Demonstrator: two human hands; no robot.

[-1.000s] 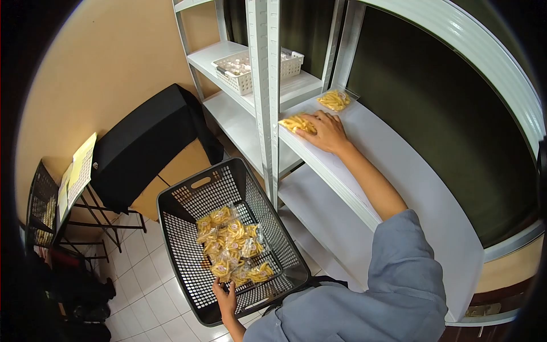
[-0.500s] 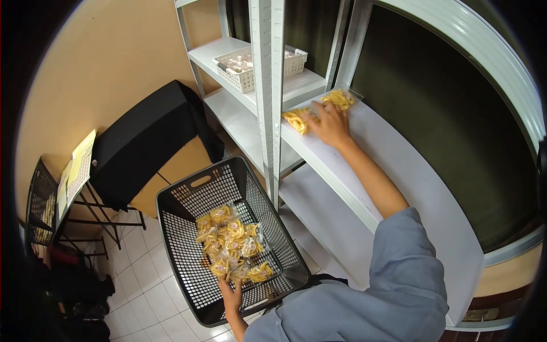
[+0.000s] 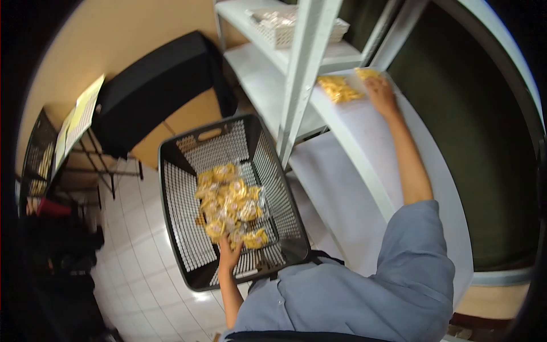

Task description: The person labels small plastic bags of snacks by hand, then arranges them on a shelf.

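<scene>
Clear packets of yellow snacks [image 3: 231, 199] lie heaped in a black plastic basket [image 3: 208, 135]. My left hand [image 3: 229, 256] reaches over the basket's near side, its thumb and fingers apart against the closest packets. At the far end of the white shelf [image 3: 364, 134], my right hand [image 3: 382, 94] rests over a yellow snack packet [image 3: 366, 73], fingers extended and partly covering it. Just left of that hand, a second snack packet [image 3: 340, 89] lies flat near the shelf edge. Motion blur softens the right fingers.
A metal upright [image 3: 307, 68] stands between the shelves, close to the basket. Behind it, a white perforated basket [image 3: 279, 35] holds small wrapped items. A black-draped table [image 3: 154, 85] is at the back left, with a paper-topped stand [image 3: 82, 117] beside it.
My right hand has moved from between the two shelf packets onto the farther one, uncovering the nearer packet. My left hand stays by the basket's packets. The view has shifted.
</scene>
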